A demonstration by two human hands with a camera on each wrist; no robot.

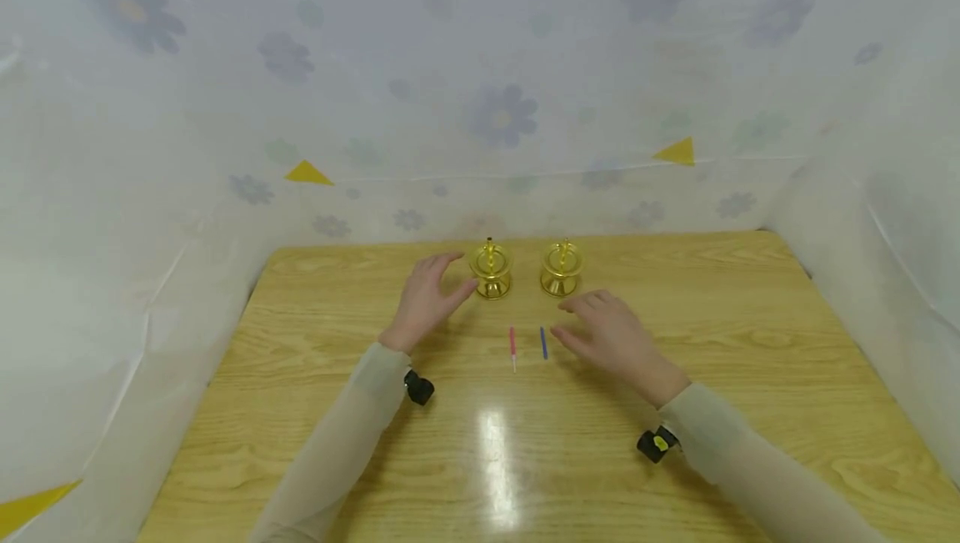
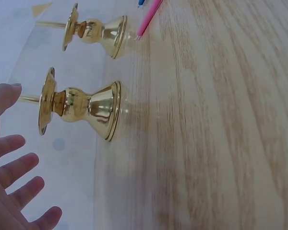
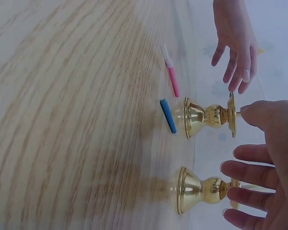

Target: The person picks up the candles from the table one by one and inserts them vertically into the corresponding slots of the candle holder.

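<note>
Two gold candle holders stand upright near the table's far edge, the left one (image 1: 491,269) (image 2: 79,105) (image 3: 209,116) and the right one (image 1: 561,268) (image 2: 93,31) (image 3: 201,189). In front of them a thin pink candle (image 1: 513,344) (image 2: 149,17) (image 3: 173,79) and a thin blue candle (image 1: 543,343) (image 3: 168,115) lie side by side. My left hand (image 1: 442,280) (image 2: 9,191) hovers just left of the left holder, fingers spread and holding nothing. My right hand (image 1: 592,318) (image 3: 259,167) hovers just right of the blue candle, below the right holder, fingers relaxed.
The wooden table (image 1: 750,343) is enclosed at the back and on both sides by white sheeting with a flower print (image 1: 501,113). Yellow triangle markers (image 1: 307,173) are stuck to the sheeting. A glare patch (image 1: 497,460) lies on the near tabletop.
</note>
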